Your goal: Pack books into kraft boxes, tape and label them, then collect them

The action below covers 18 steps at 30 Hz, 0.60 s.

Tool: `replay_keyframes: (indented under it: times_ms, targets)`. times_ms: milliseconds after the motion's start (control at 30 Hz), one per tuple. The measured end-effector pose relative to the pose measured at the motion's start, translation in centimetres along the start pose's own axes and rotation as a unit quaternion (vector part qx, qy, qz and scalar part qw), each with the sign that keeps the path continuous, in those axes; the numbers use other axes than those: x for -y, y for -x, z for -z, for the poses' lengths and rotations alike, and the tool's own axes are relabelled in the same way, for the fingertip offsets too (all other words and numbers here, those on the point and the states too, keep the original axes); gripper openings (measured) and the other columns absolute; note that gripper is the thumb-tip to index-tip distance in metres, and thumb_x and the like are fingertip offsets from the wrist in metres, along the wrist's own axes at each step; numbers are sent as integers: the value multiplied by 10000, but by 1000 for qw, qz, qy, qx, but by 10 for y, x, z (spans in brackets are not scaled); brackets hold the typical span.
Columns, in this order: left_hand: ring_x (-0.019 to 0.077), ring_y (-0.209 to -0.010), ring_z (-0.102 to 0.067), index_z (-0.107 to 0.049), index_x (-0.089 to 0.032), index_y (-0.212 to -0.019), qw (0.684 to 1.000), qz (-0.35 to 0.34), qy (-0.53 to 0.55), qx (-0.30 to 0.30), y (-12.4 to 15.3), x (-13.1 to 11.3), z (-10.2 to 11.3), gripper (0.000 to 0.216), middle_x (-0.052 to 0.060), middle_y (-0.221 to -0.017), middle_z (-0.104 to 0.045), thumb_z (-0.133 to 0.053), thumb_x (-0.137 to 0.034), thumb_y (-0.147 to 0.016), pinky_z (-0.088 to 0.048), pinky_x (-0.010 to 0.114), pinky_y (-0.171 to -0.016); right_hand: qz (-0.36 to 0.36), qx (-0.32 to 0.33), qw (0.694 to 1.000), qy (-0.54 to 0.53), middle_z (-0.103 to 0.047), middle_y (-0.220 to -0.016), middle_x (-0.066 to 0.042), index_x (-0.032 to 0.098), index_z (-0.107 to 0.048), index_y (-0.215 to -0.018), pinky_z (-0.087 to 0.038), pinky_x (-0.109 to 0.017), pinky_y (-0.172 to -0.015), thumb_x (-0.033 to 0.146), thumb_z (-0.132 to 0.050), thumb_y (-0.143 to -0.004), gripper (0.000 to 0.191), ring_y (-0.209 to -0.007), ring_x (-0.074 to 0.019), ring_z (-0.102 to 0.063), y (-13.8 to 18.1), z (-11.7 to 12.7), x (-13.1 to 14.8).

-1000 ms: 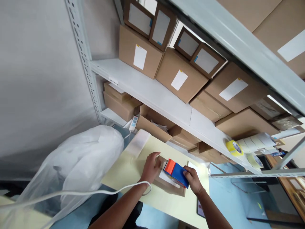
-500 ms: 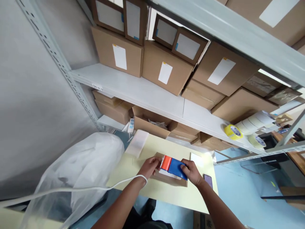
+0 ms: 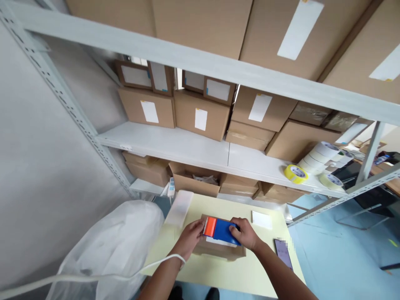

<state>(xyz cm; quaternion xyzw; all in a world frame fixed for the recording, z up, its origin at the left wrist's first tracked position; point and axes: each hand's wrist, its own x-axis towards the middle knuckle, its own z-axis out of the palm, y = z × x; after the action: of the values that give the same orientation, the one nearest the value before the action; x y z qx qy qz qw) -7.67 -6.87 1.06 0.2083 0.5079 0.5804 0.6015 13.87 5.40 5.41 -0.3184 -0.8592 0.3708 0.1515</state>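
Note:
My right hand (image 3: 245, 234) grips a blue and orange-red tape dispenser (image 3: 225, 231), with the thumb lying on its blue side. At the dispenser's toothed left end, the fingers of my left hand (image 3: 191, 236) are bent and pressed together. Whatever they pinch is too small to make out. Directly underneath is a brown cardboard box (image 3: 215, 250) with a white label (image 3: 229, 243), partly covered by the dispenser and hands. A white cord (image 3: 150, 266) crosses in front of my left wrist.
The box lies on a pale yellow table (image 3: 250, 271). A phone (image 3: 283, 254) and white paper (image 3: 261, 219) are at its right, a translucent sheet (image 3: 180, 207) at its back left. Behind stands a shelf (image 3: 200, 148) with cartons and tape rolls (image 3: 295, 174). A white plastic bag (image 3: 115, 237) bulges at left.
My view has tilted upward, so the shelf and table sit lower in the picture. Both hands stay at the tape dispenser above the box, with little visible movement between them.

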Motion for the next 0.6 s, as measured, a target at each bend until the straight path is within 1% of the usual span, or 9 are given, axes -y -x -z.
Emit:
replay_keyframes:
  times_ms: [100,167,267,333,400,500,567,600]
  targets:
    - [283,-990,-736,-738,-163,-959,999,-3,8,-39,0,-1,-2,601,118,-982,-783,-819,-669,-645,-559,419,-949,-15,0,1000,11,-646,-662,-11,187,-654,-735,-393,-238,-600,319,-519,-870,232,-619,-145,-583,-2,-2,1]
    - [283,-973,-737,-734,-173,-906,998,-8,5,-68,-1,1,-4,549,106,-944,-782,-838,-637,-630,-572,422,-928,-26,4,999,26,-659,-664,-18,188,-662,-729,-380,-236,-585,361,-530,-886,268,-613,-145,-583,-4,-2,6]
    - [278,-921,-738,-720,-186,-843,995,-18,-9,-96,-3,4,-7,492,82,-878,-771,-848,-600,-610,-590,421,-878,-36,12,998,55,-693,-690,-33,195,-688,-742,-374,-241,-585,457,-549,-907,339,-630,-156,-600,-5,0,16]
    - [266,-866,-731,-708,-192,-819,993,-27,-19,-115,-5,7,-9,483,63,-828,-754,-848,-595,-593,-599,413,-836,-45,11,996,71,-722,-726,-41,200,-709,-767,-381,-244,-607,472,-578,-900,330,-662,-166,-624,-4,2,22]
    - [237,-788,-708,-695,-194,-803,989,-35,-27,-142,-7,9,-10,494,37,-754,-717,-840,-610,-582,-604,397,-784,-62,7,995,82,-740,-754,-46,202,-720,-778,-385,-246,-621,456,-601,-890,301,-684,-170,-641,-2,5,23]
    - [165,-642,-618,-664,-188,-744,983,-42,-34,-178,-9,8,-12,518,-24,-604,-592,-831,-643,-562,-601,361,-723,-89,2,993,81,-744,-757,-47,202,-722,-773,-384,-243,-614,446,-602,-896,299,-686,-169,-647,5,11,20]
    - [133,-598,-561,-644,-181,-711,982,-46,-42,-180,-9,7,-14,530,-48,-564,-531,-835,-647,-546,-595,342,-699,-94,3,992,80,-744,-753,-45,203,-727,-783,-388,-241,-613,447,-596,-904,302,-684,-168,-647,10,17,17]
    - [126,-596,-549,-640,-178,-710,982,-49,-45,-179,-9,6,-16,532,-50,-566,-526,-837,-643,-541,-593,335,-692,-92,5,992,83,-745,-754,-43,206,-732,-797,-390,-241,-616,450,-597,-905,299,-684,-169,-647,13,20,16]
